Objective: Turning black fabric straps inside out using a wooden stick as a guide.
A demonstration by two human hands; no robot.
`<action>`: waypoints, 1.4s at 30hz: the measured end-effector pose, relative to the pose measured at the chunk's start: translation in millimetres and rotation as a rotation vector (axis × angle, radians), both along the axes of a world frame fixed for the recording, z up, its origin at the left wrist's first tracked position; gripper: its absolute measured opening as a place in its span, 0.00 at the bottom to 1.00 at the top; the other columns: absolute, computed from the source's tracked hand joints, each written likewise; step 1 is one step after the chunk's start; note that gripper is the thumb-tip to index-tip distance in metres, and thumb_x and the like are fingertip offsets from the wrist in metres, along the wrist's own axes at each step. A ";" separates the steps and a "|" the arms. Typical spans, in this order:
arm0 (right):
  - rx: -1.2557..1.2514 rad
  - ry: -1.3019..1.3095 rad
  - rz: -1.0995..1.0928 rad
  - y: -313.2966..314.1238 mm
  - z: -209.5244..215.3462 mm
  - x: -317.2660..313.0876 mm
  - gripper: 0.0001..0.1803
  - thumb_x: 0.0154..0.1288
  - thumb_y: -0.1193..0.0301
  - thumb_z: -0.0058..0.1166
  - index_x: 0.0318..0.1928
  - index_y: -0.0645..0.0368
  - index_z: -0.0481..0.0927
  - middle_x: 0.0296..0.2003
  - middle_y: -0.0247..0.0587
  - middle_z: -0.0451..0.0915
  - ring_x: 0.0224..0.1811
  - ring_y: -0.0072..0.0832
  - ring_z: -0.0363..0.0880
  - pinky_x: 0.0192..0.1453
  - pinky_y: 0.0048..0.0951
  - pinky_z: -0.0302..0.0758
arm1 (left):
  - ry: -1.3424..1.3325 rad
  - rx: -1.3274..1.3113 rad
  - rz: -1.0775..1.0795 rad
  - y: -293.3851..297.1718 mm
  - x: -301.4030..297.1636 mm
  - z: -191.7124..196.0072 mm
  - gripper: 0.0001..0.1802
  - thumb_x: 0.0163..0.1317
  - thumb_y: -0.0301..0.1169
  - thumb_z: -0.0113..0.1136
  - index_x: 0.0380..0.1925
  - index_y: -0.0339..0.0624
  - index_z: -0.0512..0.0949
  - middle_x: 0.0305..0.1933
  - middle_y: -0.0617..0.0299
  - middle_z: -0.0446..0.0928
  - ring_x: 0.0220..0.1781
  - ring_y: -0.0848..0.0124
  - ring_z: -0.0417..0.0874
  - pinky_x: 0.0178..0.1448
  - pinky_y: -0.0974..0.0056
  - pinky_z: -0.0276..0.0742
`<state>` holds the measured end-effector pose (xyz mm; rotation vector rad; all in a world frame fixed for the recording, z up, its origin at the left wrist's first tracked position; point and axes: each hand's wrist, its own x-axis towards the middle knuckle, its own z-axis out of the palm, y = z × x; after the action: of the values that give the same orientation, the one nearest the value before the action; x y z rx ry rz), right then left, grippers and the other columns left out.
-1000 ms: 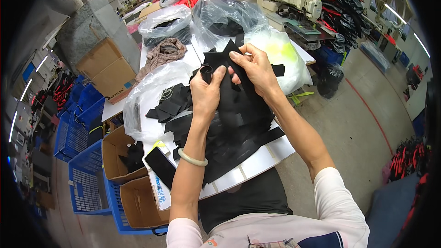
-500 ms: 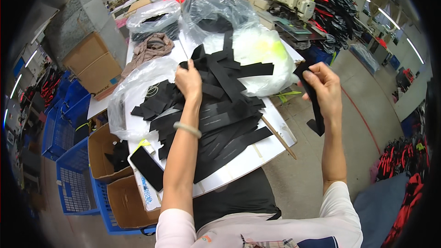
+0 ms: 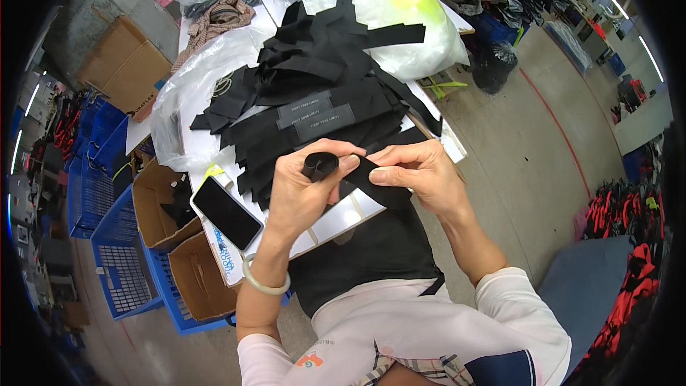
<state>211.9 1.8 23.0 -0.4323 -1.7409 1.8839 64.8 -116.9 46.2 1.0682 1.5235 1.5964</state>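
Observation:
Close to the table's front edge, both hands meet on one black fabric strip [image 3: 386, 187]. My left hand [image 3: 299, 189] is closed around it, and a curled end of the strip stands out between thumb and fingers. With thumb and fingertips, my right hand [image 3: 429, 177] pinches the flat part a short way to the right. Just beyond the hands spreads a large heap of similar black strips [image 3: 300, 75], several with grey printed labels. Another strip [image 3: 421, 105] trails from the heap's right side towards the table edge.
A phone [image 3: 227, 213] lies at the table's front left corner. Clear plastic bags [image 3: 171, 114] and a brown cloth [image 3: 225, 18] flank the heap; a full white bag [image 3: 421, 46] sits behind it. Cardboard boxes [image 3: 204, 286] and blue crates [image 3: 121, 279] stand at the left.
My left hand has left the far side of the heap and come nearer. My right hand has moved in from the far right. Both now grip one strip, and the view has tilted downward.

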 end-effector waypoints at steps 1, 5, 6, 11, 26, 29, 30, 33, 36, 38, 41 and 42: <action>0.110 0.004 -0.049 -4.1 -3.9 0.4 0.06 0.55 0.76 0.63 0.34 0.66 0.84 0.30 0.40 0.83 0.29 0.16 0.78 0.32 0.18 0.73 | 0.022 -0.016 0.009 -4.7 -0.7 -1.3 0.05 0.58 0.25 0.62 0.34 0.37 0.82 0.14 0.71 0.71 0.14 0.87 0.66 0.18 0.79 0.55; 0.512 0.021 -0.204 -23.8 -7.4 -1.3 0.09 0.52 0.79 0.62 0.36 0.66 0.84 0.35 0.46 0.83 0.35 0.26 0.82 0.38 0.22 0.77 | -0.051 0.011 0.056 -11.7 8.6 1.0 0.05 0.56 0.26 0.64 0.32 0.36 0.82 0.15 0.70 0.73 0.14 0.86 0.68 0.17 0.79 0.59; 0.523 0.061 -0.244 -29.3 -8.9 -0.6 0.09 0.51 0.80 0.62 0.36 0.65 0.84 0.36 0.46 0.83 0.36 0.28 0.83 0.39 0.23 0.77 | -0.052 0.015 0.050 -12.7 8.5 -1.6 0.05 0.56 0.26 0.64 0.32 0.36 0.82 0.15 0.70 0.73 0.14 0.86 0.68 0.17 0.79 0.59; -0.153 0.079 0.156 -36.3 -16.1 8.4 0.06 0.54 0.80 0.62 0.34 0.66 0.81 0.43 0.47 0.80 0.41 0.26 0.81 0.45 0.25 0.77 | 0.176 0.042 -0.104 -26.1 2.3 -11.7 0.07 0.53 0.26 0.67 0.26 0.34 0.79 0.19 0.64 0.77 0.16 0.82 0.73 0.19 0.77 0.65; 0.510 0.125 -0.268 -35.5 -23.3 16.8 0.07 0.48 0.79 0.65 0.29 0.64 0.80 0.36 0.42 0.79 0.35 0.29 0.78 0.39 0.24 0.73 | -0.768 0.280 0.050 -6.4 26.6 -38.4 0.06 0.61 0.25 0.58 0.29 0.36 0.70 0.26 0.60 0.72 0.18 0.78 0.67 0.29 0.72 0.69; 0.678 0.107 -0.345 -35.6 -21.4 12.7 0.06 0.48 0.81 0.63 0.28 0.65 0.79 0.35 0.43 0.80 0.31 0.30 0.79 0.33 0.25 0.75 | -1.357 0.267 0.066 0.6 12.6 -68.8 0.07 0.63 0.25 0.57 0.29 0.35 0.69 0.32 0.58 0.70 0.30 0.76 0.71 0.46 0.68 0.75; 0.671 0.101 -0.333 -35.1 -24.0 15.8 0.06 0.48 0.81 0.63 0.28 0.65 0.79 0.35 0.43 0.80 0.31 0.30 0.79 0.33 0.25 0.75 | -1.364 0.266 0.080 1.4 13.3 -69.5 0.07 0.63 0.25 0.57 0.29 0.35 0.69 0.32 0.58 0.70 0.30 0.76 0.71 0.46 0.68 0.75; 0.777 0.060 -0.322 -34.8 -28.0 22.3 0.06 0.46 0.81 0.63 0.25 0.65 0.77 0.31 0.42 0.79 0.27 0.30 0.79 0.29 0.25 0.74 | -1.598 0.296 0.210 2.6 15.5 -72.7 0.08 0.65 0.25 0.54 0.34 0.29 0.68 0.40 0.50 0.70 0.33 0.72 0.75 0.63 0.58 0.74; 0.842 0.051 -0.342 -34.2 -23.4 23.2 0.08 0.43 0.81 0.63 0.23 0.65 0.76 0.28 0.41 0.78 0.24 0.31 0.78 0.26 0.26 0.73 | -1.704 0.309 0.303 3.1 15.8 -76.4 0.08 0.65 0.24 0.52 0.34 0.28 0.68 0.40 0.48 0.71 0.35 0.69 0.77 0.65 0.54 0.72; 0.869 0.026 -0.389 -35.5 -21.7 23.8 0.09 0.42 0.81 0.64 0.22 0.64 0.74 0.26 0.41 0.77 0.24 0.31 0.78 0.25 0.26 0.73 | -1.707 0.336 0.308 1.8 16.7 -82.3 0.07 0.66 0.23 0.50 0.35 0.27 0.68 0.40 0.47 0.71 0.37 0.67 0.77 0.67 0.52 0.70; 0.873 0.057 -0.371 -39.3 -20.6 17.5 0.10 0.42 0.81 0.64 0.20 0.63 0.73 0.25 0.42 0.77 0.23 0.32 0.78 0.24 0.27 0.73 | -1.667 0.410 0.338 1.0 21.6 -84.4 0.07 0.67 0.24 0.48 0.36 0.28 0.68 0.39 0.48 0.71 0.36 0.66 0.76 0.66 0.52 0.70; 0.874 0.055 -0.370 -40.3 -21.4 16.1 0.10 0.42 0.81 0.64 0.20 0.63 0.73 0.25 0.42 0.77 0.23 0.32 0.78 0.24 0.27 0.73 | -1.642 0.461 0.305 0.8 23.6 -85.3 0.07 0.68 0.25 0.48 0.36 0.30 0.68 0.37 0.50 0.71 0.33 0.68 0.75 0.64 0.54 0.72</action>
<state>228.1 -38.5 1.5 -0.3138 -2.0597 0.7577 88.4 -116.0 -39.1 -0.4565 0.1597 2.0942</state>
